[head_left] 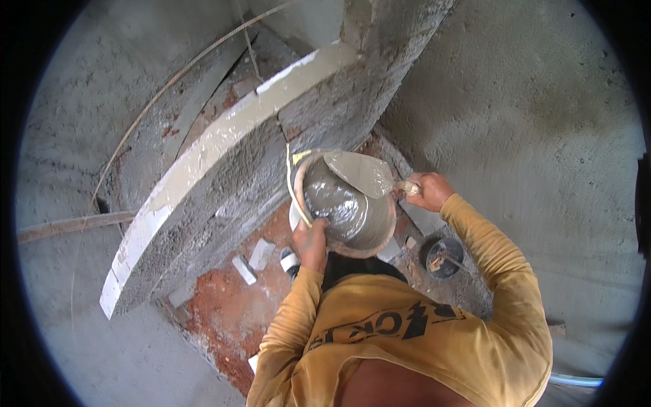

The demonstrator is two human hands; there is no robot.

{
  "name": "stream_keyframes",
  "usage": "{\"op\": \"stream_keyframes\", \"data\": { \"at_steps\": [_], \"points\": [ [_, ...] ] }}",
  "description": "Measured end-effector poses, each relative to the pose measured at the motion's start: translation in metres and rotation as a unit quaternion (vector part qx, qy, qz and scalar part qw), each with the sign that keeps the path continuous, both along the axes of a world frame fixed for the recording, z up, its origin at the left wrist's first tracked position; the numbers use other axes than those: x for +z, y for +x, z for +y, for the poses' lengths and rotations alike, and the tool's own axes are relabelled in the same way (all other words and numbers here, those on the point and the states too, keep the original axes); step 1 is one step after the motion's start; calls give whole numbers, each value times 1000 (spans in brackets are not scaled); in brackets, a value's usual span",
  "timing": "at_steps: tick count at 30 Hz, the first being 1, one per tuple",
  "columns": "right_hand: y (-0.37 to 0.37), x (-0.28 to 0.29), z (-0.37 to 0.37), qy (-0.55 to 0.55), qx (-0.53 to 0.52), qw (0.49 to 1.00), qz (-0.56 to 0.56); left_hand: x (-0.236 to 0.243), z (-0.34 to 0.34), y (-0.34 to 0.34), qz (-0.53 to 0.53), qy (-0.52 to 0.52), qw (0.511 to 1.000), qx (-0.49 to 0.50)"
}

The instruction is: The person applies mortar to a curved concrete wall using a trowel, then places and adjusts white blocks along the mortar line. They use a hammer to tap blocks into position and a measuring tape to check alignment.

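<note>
The left hand (310, 239) gripped a round mortar pan (352, 203) of wet grey cement; the right hand (426, 190) clasped a triangular steel trowel (359, 173).

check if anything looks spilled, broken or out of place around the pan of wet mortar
Nothing is spilling: the mortar stays inside the tilted pan. On the reddish floor below lie loose pale broken pieces, scattered at odd angles like debris.

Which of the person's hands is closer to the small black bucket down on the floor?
The right hand, gripping the trowel handle above the small black bucket. The left hand holds the mortar pan rim, farther left.
</note>
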State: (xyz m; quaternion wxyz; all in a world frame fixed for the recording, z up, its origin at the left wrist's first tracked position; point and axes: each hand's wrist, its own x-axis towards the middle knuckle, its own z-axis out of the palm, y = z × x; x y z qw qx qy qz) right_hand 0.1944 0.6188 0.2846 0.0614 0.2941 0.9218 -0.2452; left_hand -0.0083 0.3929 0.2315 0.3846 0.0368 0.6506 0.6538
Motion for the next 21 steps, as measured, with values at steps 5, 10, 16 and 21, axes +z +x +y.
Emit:
{"op": "stream_keyframes", "data": {
  "at_steps": [5, 10, 16, 21],
  "points": [
    [-36, 69, 73, -19, -41, 988, 146, -6, -5, -1, -25, -19, 999, 10],
    [-92, 130, 130, -304, -228, 883, 275, -4, -13, 1, -25, -22, 999, 35],
    [-63, 116, 112, -341, -228, 857, 313, -14, -22, -2, -41, -14, 997, 67],
    [-99, 114, 153, -393, -232, 856, 241, -19, -24, -2, -43, -47, 995, 75]
  ]
}}
